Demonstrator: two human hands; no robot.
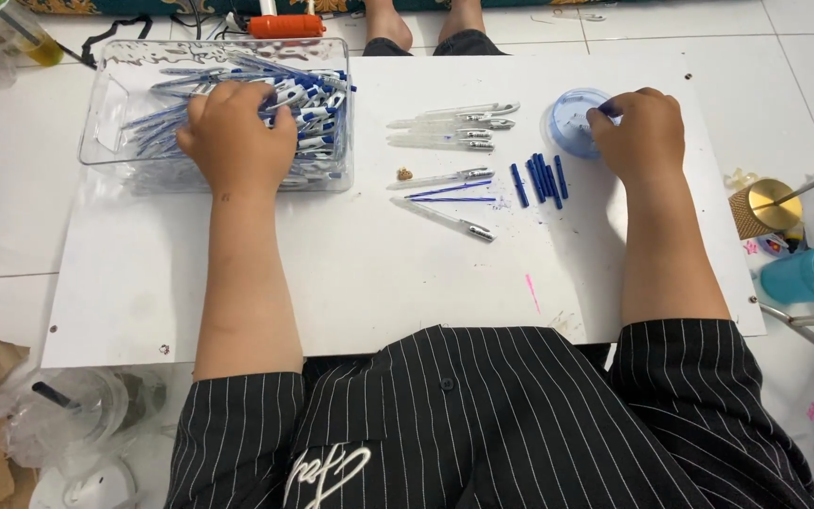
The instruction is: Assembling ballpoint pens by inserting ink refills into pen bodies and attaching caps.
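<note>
My left hand reaches into a clear plastic bin full of blue-and-white pens; its fingers are curled over the pens, and what they grip is hidden. My right hand rests at a small round blue lid or dish, fingertips pinched on something tiny and dark blue at its rim. Between the hands, on the white board, lie several clear pen barrels, several blue pen caps, two thin blue refills and two more barrels.
Another person's bare feet sit at the board's far edge. An orange object lies beyond the bin. A gold cup and a teal cup stand right of the board. Plastic bags and cups lie at lower left.
</note>
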